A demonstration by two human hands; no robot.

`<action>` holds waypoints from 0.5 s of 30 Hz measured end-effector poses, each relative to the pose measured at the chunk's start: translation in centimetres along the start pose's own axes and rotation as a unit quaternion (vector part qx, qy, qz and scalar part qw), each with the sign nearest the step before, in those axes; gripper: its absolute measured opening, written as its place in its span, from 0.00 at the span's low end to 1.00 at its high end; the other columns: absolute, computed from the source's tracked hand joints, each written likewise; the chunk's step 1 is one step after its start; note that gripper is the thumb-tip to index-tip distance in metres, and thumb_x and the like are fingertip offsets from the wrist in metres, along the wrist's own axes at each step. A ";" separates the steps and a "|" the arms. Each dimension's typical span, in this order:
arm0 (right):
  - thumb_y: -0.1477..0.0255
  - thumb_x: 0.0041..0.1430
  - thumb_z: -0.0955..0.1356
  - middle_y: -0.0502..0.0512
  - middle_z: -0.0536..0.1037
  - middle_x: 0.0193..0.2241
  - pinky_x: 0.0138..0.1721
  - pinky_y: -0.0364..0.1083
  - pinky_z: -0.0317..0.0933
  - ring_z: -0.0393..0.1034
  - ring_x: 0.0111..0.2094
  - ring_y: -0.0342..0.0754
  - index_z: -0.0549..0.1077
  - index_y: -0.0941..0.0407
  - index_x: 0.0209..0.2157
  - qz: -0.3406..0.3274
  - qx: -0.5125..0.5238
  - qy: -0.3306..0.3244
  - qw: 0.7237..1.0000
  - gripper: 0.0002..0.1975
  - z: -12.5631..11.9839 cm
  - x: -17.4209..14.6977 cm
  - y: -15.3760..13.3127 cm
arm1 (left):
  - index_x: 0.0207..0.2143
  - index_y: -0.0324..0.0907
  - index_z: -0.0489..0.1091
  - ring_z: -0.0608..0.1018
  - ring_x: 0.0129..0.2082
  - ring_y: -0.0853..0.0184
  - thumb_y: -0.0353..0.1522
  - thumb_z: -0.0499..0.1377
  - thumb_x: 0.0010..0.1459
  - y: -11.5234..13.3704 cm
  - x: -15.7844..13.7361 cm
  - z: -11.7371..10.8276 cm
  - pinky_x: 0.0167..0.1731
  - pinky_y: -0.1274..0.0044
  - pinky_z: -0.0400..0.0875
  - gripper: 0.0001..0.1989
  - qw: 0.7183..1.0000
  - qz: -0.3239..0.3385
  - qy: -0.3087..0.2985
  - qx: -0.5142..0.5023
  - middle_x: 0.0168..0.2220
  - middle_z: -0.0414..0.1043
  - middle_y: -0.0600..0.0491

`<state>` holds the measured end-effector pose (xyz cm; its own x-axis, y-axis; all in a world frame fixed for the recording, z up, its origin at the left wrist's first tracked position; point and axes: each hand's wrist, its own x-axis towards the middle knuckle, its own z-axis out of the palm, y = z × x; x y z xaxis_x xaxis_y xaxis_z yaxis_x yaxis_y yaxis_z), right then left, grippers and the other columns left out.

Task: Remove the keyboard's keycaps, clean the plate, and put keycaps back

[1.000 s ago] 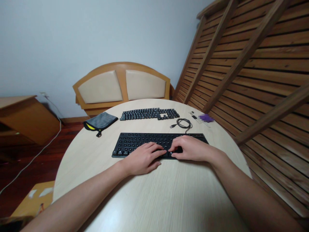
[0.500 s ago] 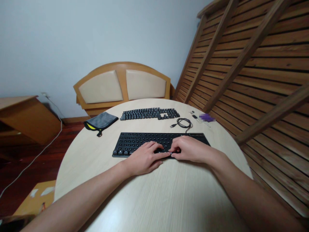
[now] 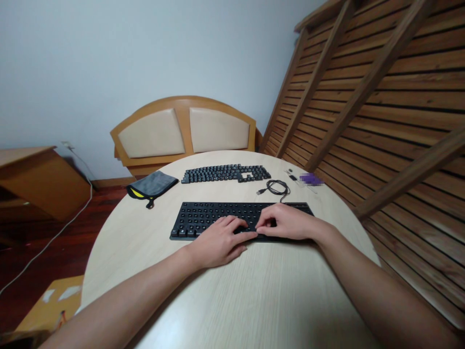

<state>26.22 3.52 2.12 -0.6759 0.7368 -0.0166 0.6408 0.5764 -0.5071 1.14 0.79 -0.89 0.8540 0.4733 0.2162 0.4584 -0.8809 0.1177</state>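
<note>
**Two hands meet on the near keyboard frame**

Head view: both your hands rest on the black keyboard frame (image 3: 232, 217), which lies across the middle of the round table (image 3: 145, 242), its long side towards you. Your left hand (image 3: 220, 240) lies palm down at the frame's near edge, fingers loosely curled and stretched to the right, clasping nothing you can make out. Your right hand (image 3: 286, 223) lies on the frame's right half, thumb and forefinger drawn together at a spot in the bottom row; whether they pinch anything is hidden. The fingertips of both hands almost touch there.

Towards the table's far edge lies a sheet of black keycaps (image 3: 225, 173), parallel to the frame and apart from it. A coiled black cable (image 3: 276, 186) sits between the two, towards the right. A grey cloth pouch (image 3: 152, 184) lies at the far left edge.
</note>
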 end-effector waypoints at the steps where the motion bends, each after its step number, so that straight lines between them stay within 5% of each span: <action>1: 0.64 0.63 0.67 0.53 0.82 0.32 0.34 0.44 0.63 0.75 0.32 0.48 0.81 0.54 0.36 0.008 -0.008 0.018 1.000 0.12 0.0 0.4 0.5 | 0.62 0.48 0.64 0.69 0.53 0.55 0.36 0.52 0.68 0.0 0.0 0.0 0.52 0.63 0.68 0.21 1.000 -0.001 0.002 0.000 0.55 0.67 0.45; 6: 0.69 0.65 0.66 0.57 0.81 0.43 0.45 0.46 0.64 0.74 0.43 0.51 0.78 0.56 0.46 0.050 -0.197 0.137 0.970 0.12 -0.2 4.5 3.8 | 0.62 0.48 0.64 0.68 0.54 0.55 0.37 0.52 0.69 -0.1 -0.1 0.1 0.53 0.62 0.67 0.21 1.000 0.000 0.006 -0.004 0.54 0.67 0.45; 15: 0.75 0.62 0.66 0.65 0.73 0.56 0.54 0.55 0.59 0.62 0.56 0.61 0.74 0.61 0.53 0.084 -0.303 0.161 0.935 0.18 -0.1 12.9 6.8 | 0.63 0.49 0.63 0.69 0.53 0.56 0.36 0.53 0.68 -0.2 -0.1 0.3 0.53 0.63 0.67 0.22 1.000 0.005 0.008 -0.006 0.54 0.67 0.46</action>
<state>21.94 16.97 -1.45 -0.4641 0.8474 0.2578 0.8833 0.4646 0.0630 1.01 0.93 -1.19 0.8543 0.4652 0.2319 0.4475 -0.8852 0.1273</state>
